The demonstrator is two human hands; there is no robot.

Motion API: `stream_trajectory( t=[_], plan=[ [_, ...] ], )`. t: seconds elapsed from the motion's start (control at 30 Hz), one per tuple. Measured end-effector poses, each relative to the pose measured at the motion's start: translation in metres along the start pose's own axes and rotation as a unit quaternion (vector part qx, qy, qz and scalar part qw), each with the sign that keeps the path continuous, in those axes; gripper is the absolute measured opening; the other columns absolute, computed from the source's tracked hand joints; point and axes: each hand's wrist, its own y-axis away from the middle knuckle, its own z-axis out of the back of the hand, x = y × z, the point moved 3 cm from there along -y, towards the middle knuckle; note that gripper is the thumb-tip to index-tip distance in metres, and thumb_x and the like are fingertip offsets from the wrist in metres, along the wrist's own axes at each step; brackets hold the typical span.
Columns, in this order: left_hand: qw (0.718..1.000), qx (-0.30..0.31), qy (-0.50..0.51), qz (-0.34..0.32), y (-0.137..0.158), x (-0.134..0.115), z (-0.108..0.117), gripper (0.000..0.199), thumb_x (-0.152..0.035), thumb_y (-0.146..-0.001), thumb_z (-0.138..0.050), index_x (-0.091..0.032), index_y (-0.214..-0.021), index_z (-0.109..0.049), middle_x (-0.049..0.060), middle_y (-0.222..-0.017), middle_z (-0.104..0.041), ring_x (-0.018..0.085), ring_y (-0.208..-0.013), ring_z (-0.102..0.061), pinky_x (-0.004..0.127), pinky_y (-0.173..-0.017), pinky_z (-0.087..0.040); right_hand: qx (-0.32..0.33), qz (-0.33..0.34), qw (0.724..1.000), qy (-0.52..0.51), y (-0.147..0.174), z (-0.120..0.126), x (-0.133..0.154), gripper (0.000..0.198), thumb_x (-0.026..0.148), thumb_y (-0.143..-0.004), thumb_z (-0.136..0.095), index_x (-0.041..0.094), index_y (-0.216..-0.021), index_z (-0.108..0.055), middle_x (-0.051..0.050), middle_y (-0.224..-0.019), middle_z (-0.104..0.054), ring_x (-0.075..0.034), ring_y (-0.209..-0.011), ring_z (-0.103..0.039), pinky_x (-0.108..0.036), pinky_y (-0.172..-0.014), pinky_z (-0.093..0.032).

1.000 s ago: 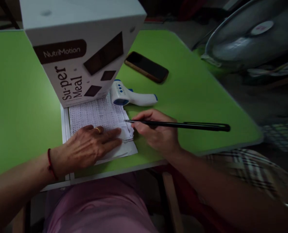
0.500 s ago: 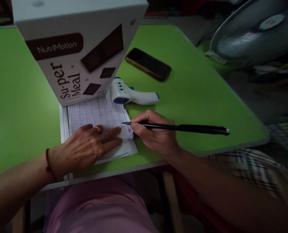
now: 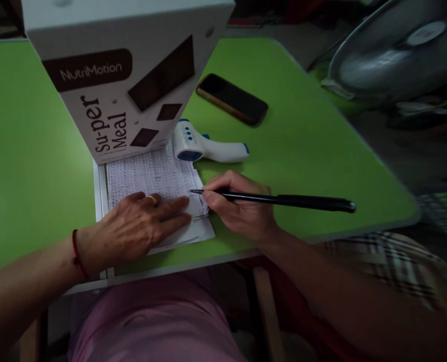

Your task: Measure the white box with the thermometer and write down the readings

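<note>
white cardboard box (image 3: pixel 95 42) cropped on top, handwriting on white paper sheets (image 3: pixel 140 177) illegibly small, partly under bare left hand (image 3: pixel 144 223), round silvery object (image 3: pixel 385 68) cropped beyond right edge of green table (image 3: pixel 314 156)

We seem to be in a home, though we cannot rule out a small shop. Everyday belongings share the green table (image 3: pixel 321 166): a phone (image 3: pixel 232 98), a thermometer (image 3: pixel 227 151), a box (image 3: pixel 104 113) printed "Su-per Meal" and handwritten papers (image 3: pixel 144 176). Past the table's right edge we see what looks like a big household fan (image 3: pixel 385 65), and nearer us on that side a wire rack (image 3: pixel 444 211), dim and hard to read. Checked cloth (image 3: pixel 392 266) lies beside the table's near right edge, and a wooden bar (image 3: pixel 266 306), perhaps a chair's, shows below the near edge.
</note>
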Motion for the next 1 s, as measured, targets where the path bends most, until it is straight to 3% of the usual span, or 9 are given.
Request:
stream_trajectory(
  t=[0.43,0.67,1.0],
  plan=[
    [1.0,0.005,0.002,-0.004,0.0012,0.0011,-0.0008,0.035,-0.012,-0.101,-0.045,-0.02,-0.132,-0.057,0.004,-0.146,-0.057,0.019,-0.091,-0.063,0.032,-0.07,-0.053,0.012,-0.027,1.0,-0.008,-0.0008,0.0003,-0.0009,0.012,0.017,-0.081,-0.061,0.024,-0.071,-0.059,0.006,-0.055,-0.059,-0.01,-0.045,-0.05,-0.023,-0.043,-0.041],
    [1.0,-0.008,0.001,-0.003,0.0003,0.0007,0.0004,0.035,-0.01,-0.1,-0.044,-0.019,-0.131,-0.058,0.003,-0.144,-0.059,0.019,-0.09,-0.064,0.034,-0.069,-0.054,-0.018,-0.039,0.999,0.001,-0.0017,0.0011,0.001,0.012,0.02,-0.081,-0.06,0.023,-0.069,-0.058,0.004,-0.056,-0.059,-0.01,-0.046,-0.051,-0.024,-0.044,-0.041],
    [1.0,-0.014,0.003,-0.004,0.0013,0.0009,0.0015,0.035,-0.01,-0.1,-0.042,-0.019,-0.13,-0.059,0.003,-0.144,-0.059,0.019,-0.086,-0.063,0.034,-0.068,-0.055,0.009,-0.037,0.999,-0.004,-0.0008,0.0012,-0.0008,0.014,0.017,-0.08,-0.059,0.025,-0.069,-0.057,0.004,-0.054,-0.058,-0.011,-0.046,-0.05,-0.025,-0.044,-0.041]
  ],
)
